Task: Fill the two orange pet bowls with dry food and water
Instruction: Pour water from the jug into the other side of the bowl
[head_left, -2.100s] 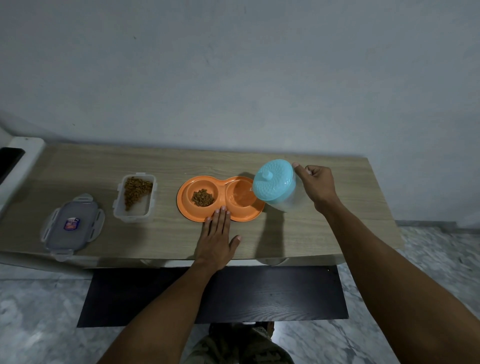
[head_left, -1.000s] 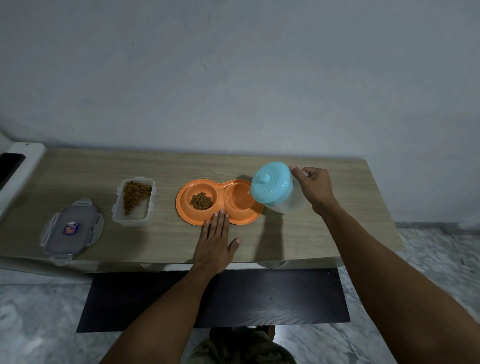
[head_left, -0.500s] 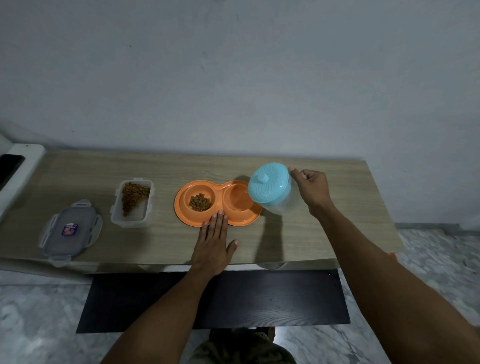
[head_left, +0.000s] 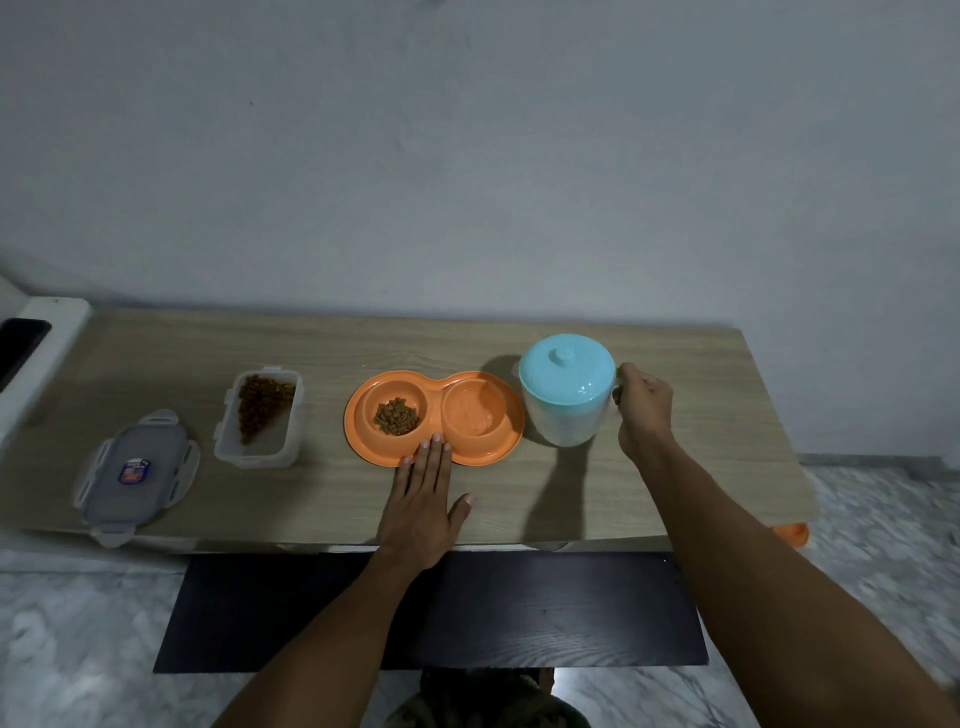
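Note:
An orange double pet bowl (head_left: 358, 431) lies on the wooden table (head_left: 701, 447). Its left bowl holds brown dry food (head_left: 397, 416); its right bowl (head_left: 475, 410) shows water. My left hand (head_left: 423, 506) lies flat on the table with fingers together, fingertips touching the dish's near rim. To the right of the dish stands an upright white jug with a light blue lid (head_left: 566, 384). My right hand (head_left: 641, 410) is closed on the jug's handle at its right side.
A clear container (head_left: 258, 418) with dry food stands left of the dish, and its grey lid (head_left: 132, 475) lies further left near the table's front edge. A white appliance (head_left: 31, 343) sits at the far left. A black mat (head_left: 431, 613) lies below.
The jug was tilted over the right bowl before. Now it is upright, a little to the right of the dish. My left hand has stayed in place.

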